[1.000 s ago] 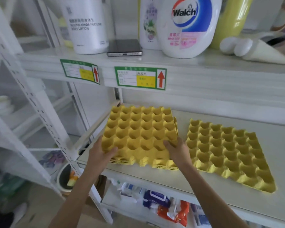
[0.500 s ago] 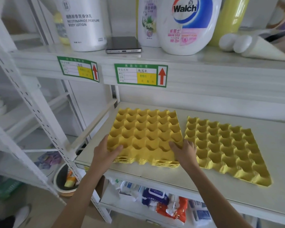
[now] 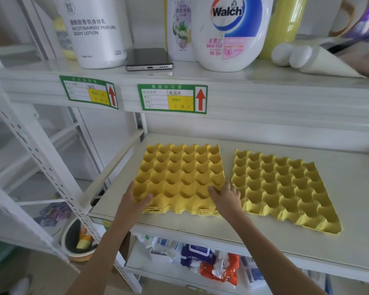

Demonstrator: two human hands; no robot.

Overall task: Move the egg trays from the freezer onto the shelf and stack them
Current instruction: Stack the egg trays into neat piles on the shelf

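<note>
Both hands, left and right, grip the stack of yellow egg trays on the shelf; single egg tray at 3 o'clock

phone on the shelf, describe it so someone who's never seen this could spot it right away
Look at the upper shelf, above the green price labels. Between the white body lotion tub and the Walch detergent bottle lies the phone. It is the only flat, dark, glossy slab among upright containers.
</note>
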